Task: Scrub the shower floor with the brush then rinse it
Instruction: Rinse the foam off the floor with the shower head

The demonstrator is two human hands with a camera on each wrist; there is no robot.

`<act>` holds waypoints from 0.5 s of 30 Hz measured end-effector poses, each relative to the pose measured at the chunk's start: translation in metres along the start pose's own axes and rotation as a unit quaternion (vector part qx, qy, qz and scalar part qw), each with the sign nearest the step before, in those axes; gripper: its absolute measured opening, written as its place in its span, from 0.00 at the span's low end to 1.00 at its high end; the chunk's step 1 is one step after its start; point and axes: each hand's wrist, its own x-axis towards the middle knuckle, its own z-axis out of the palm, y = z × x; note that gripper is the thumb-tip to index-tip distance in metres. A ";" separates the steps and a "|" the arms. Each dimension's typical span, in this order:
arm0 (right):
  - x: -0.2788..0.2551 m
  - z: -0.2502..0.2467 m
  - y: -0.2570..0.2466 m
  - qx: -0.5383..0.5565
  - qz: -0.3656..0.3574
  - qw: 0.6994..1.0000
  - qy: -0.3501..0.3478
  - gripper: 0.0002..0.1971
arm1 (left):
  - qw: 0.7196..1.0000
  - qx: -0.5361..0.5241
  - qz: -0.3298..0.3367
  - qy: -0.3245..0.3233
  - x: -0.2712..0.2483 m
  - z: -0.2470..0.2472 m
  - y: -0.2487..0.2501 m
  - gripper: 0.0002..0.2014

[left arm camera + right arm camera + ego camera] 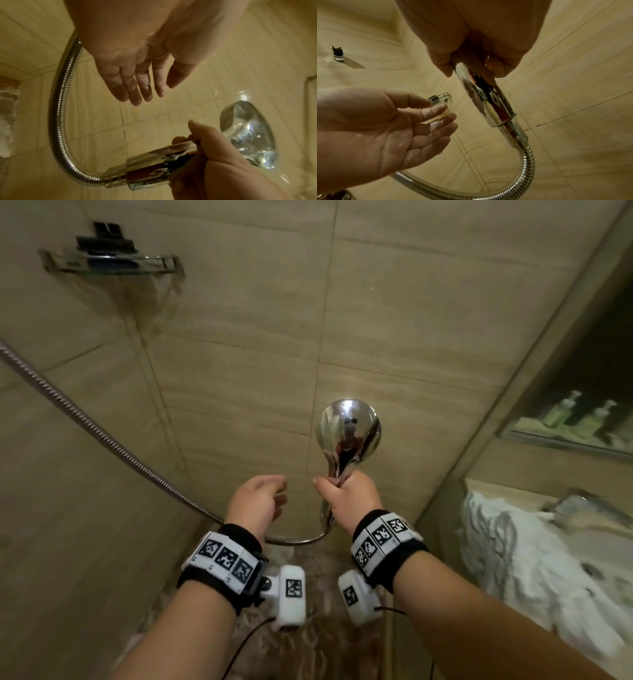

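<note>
Chrome shower head (347, 433) is being gripped by its handle in the right hand (349, 498), fingers curling round it, dome pointing up at twelve o'clock towards the wall tiles (239, 371). Beside it, at nine o'clock, the left hand (258, 501) is hovering with wet fingers (137, 92) loosely extended, holding nothing. No brush is showing; the brown shower floor (318, 645) is lying below the wrists. Likely risk: the wet handle slipping, or the hose (102, 433) tugging the head aside. Only the right wrist view is showing an empty wall bracket (337, 53).
</note>
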 end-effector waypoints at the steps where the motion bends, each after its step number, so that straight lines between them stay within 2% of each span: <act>1: -0.005 -0.006 0.003 -0.002 -0.004 1.000 -0.002 0.18 | 1.000 0.000 0.001 -0.004 -0.008 0.007 0.000 0.09; 10: -0.054 -0.050 0.034 -0.045 -0.022 0.999 -0.011 0.20 | 0.998 0.026 0.010 -0.053 -0.079 0.064 -0.017 0.08; 13: -0.072 -0.063 0.040 -0.018 -0.029 0.999 -0.013 0.12 | 0.997 0.029 0.013 -0.076 -0.101 0.074 -0.027 0.07; 15: -0.082 -0.068 0.045 -0.008 -0.039 0.999 -0.010 0.12 | 0.996 0.029 0.018 -0.079 -0.115 0.079 -0.033 0.07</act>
